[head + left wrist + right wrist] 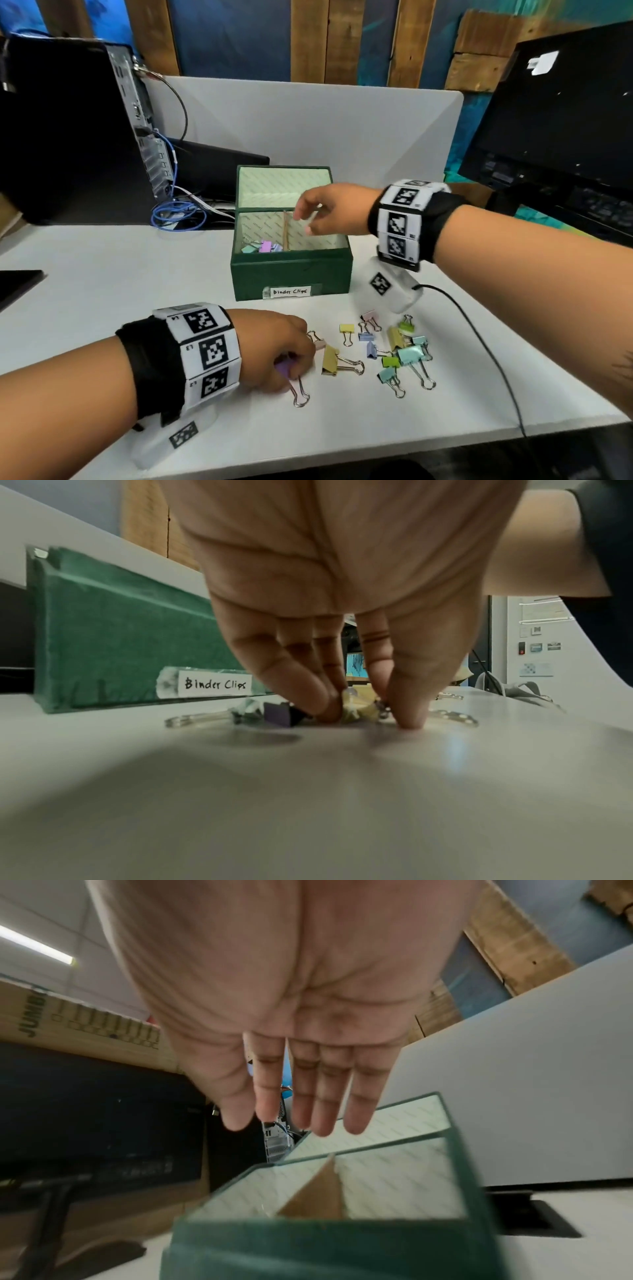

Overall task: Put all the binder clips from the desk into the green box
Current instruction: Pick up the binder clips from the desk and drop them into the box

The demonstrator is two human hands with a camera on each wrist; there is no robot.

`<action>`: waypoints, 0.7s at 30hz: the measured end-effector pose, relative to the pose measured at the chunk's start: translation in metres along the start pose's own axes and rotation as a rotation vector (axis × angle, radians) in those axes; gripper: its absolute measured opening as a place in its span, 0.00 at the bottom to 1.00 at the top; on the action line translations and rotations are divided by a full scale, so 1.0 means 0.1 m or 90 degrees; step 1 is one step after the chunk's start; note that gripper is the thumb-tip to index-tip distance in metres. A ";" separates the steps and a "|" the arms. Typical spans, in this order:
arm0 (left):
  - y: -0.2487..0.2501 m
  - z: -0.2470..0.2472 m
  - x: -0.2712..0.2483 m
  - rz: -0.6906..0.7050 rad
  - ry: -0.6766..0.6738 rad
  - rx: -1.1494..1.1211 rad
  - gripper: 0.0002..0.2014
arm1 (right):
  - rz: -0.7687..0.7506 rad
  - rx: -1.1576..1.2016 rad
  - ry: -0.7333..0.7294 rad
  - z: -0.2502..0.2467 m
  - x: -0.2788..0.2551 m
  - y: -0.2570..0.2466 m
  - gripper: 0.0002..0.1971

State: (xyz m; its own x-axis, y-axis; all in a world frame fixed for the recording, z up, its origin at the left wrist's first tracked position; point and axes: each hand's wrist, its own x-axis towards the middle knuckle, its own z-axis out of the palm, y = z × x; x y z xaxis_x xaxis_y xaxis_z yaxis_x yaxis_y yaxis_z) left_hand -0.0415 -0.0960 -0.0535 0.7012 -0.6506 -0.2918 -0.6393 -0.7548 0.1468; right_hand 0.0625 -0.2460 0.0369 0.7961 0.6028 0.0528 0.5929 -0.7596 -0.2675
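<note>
Two bare hands over a white tabletop (102, 274), each wrist wrapped in a black band with square black-and-white markers.

One green box (291, 274) near the middle of the tabletop, lid open and standing up behind it. Pale patterned lining inside. One brown cardboard divider (287, 229) splitting it into two compartments. One white handwritten label (291, 292) on the front, reading "Binder Clips". About three small clips (262, 246) in the left compartment: teal, pink and lavender.

Roughly thirteen loose binder clips (390, 346) on the tabletop in front of the box, some overlapping, so the count is not exact. Pastel bodies in yellow, olive, pink, lavender, teal and lime green, each with two silver wire handles. Two noticeably larger: one olive clip (330, 359) and one teal clip (411, 354).

Left hand (274, 346) low at the left edge of the scatter, fingers curled down with tips on the tabletop. One purple clip (285, 368) right under those fingers, its wire handles poking out toward the viewer. Cannot tell whether the grip actually pinches it.

Right hand (329, 209) raised above the open box, near the divider and the right compartment. Grip loose and empty, fingers (322, 1096) straight and close together.

One dark monitor (561, 113) at the right, one computer tower (68, 130) with blue cables at the left.
</note>
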 end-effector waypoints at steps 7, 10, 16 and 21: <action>-0.08 -0.03 -0.02 -0.022 0.052 -0.030 0.11 | 0.062 -0.103 -0.247 0.17 -0.85 0.47 0.08; -0.21 -0.23 -0.10 -0.059 0.133 -0.085 0.11 | 0.093 -0.075 -0.344 0.26 -1.10 0.58 0.11; -0.59 -0.68 -0.09 -0.199 0.410 -0.088 0.07 | 0.068 -0.039 -0.341 0.43 -1.29 0.65 0.20; -0.89 -0.74 0.05 -0.317 0.502 -0.128 0.07 | 0.033 -0.035 -0.351 0.49 -1.27 0.60 0.19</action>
State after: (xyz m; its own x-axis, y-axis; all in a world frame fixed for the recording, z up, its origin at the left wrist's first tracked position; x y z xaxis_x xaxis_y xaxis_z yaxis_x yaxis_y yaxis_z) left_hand 0.0422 -0.0380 0.0017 0.9361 -0.0639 0.3460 -0.1949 -0.9129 0.3587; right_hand -0.0085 -0.3563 -0.0328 0.6519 0.5914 -0.4746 0.5719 -0.7945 -0.2044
